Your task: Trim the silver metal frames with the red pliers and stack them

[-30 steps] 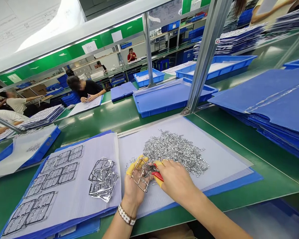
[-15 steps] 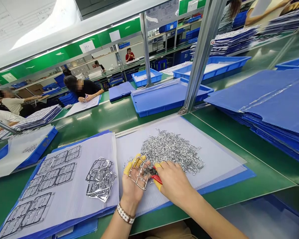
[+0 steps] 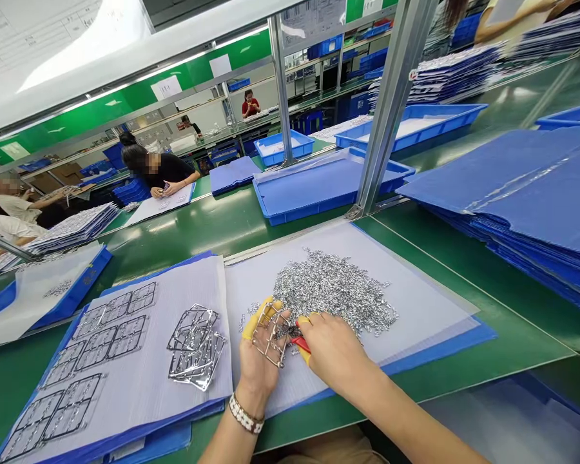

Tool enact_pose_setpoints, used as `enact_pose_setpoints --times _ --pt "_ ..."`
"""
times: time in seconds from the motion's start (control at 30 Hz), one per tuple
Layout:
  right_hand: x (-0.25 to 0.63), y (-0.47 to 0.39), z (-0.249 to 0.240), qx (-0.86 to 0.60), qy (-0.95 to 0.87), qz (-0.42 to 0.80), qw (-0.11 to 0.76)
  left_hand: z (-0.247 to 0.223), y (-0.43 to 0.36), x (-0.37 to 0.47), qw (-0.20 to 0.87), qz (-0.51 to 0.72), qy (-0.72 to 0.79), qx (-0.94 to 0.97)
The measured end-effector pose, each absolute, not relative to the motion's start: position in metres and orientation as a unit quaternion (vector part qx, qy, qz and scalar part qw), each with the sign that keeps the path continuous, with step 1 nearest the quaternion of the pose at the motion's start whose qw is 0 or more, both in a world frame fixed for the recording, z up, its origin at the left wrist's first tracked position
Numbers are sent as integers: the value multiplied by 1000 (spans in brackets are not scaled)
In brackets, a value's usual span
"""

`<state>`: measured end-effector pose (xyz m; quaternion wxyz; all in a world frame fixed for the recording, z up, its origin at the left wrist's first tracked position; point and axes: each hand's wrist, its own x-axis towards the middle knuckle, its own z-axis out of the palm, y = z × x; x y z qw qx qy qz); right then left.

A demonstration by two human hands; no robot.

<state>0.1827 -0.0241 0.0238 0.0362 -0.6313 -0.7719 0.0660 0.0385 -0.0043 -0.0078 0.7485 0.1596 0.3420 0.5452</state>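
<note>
My left hand (image 3: 256, 361), with yellow finger cots, holds a shiny metal frame of small parts (image 3: 269, 335) above the white sheet (image 3: 415, 303). My right hand (image 3: 333, 351) grips a red-handled cutter (image 3: 300, 343) with its tip against the frame. A heap of tiny silver parts (image 3: 331, 290) lies just beyond both hands. To the left, a pile of emptied metal frames (image 3: 196, 348) rests on another white sheet (image 3: 140, 380), beside flat frames still filled (image 3: 111, 328).
A slanted metal post (image 3: 391, 109) rises behind the heap. Blue trays (image 3: 319, 187) stand beyond it and a stack of blue sheets (image 3: 526, 200) lies at the right. Other people work at benches at the far left and back.
The hands stay together on the frame; the view has shifted slightly, and the left fingers have closed a little more around the frame.
</note>
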Motion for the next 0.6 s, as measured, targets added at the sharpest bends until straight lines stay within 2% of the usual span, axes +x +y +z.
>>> enact_pose_setpoints --times 0.33,0.6 --pt "177 -42 20 -618 -779 57 91 -2 3 38 757 557 321 118" --pt "172 -39 17 -611 -783 66 91 -1 0 42 740 569 335 129"
